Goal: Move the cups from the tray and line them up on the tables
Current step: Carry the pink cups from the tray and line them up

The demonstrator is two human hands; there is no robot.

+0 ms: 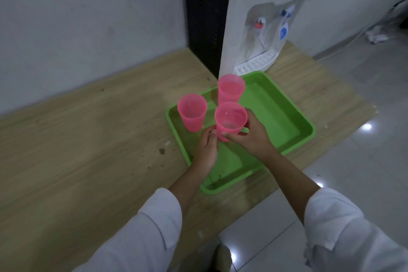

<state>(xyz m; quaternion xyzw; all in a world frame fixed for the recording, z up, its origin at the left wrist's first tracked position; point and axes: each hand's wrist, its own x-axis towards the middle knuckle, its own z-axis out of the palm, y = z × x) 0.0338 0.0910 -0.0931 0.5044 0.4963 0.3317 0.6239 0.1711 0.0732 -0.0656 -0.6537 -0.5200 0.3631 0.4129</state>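
A green tray (284, 117) lies on a wooden table (88, 150). Three translucent pink cups stand upright in its left part. The near cup (230, 118) holds a little water, and both hands grip it: my left hand (206, 150) touches its lower left side, my right hand (251, 137) wraps its right side and base. A second cup (192, 112) stands to the left by the tray's left rim. The third cup (231, 89) stands behind, at the tray's far edge, with water in it.
A white water dispenser (262, 20) stands on the table right behind the tray, a black panel (205, 15) to its left against the grey wall. The table's wide left part stretches along the wall. Tiled floor (364, 95) lies to the right and below.
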